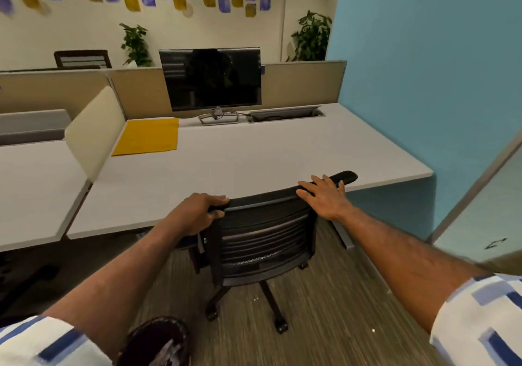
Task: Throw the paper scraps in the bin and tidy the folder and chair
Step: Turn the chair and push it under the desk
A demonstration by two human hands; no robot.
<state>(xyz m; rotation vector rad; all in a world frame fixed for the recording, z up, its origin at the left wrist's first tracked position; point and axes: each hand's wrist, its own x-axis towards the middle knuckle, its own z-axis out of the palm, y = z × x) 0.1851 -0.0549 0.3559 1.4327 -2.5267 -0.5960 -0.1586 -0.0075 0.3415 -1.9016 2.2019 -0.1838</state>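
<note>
On the far left of the worktop (254, 156), just beside the cream divider (93, 131), the yellow folder (147, 136) lies flat and closed, well apart from both hands; it looks already tidied. At the lower edge a dark round object (158, 343) shows blurred, and I cannot tell whether it is the bin. Further right, the left hand (197, 213) grips the left end of the top rail of the black mesh chair (262, 238), its fingers (217, 199) curled over the rail. The chair stands with its back to the person, close to the worktop edge and turned a little askew; the seat is hidden behind the back. The right hand (324, 196) rests flat on the right part of the same rail, fingers (309, 186) straight and spread, clasping nothing. 2 small white specks (373, 330) lie on the carpet, 1 by the chair base and 1 further right, possibly leftover scraps.

The step in hand seems to be pushing the chair in. To do it well, the right hand would do better closed on the rail, so both ends are driven evenly. Push level and slowly, straighten the twist until the back sits parallel to the worktop edge, let the castors roll instead of tipping the back, and stop before anything knocks the worktop
</note>
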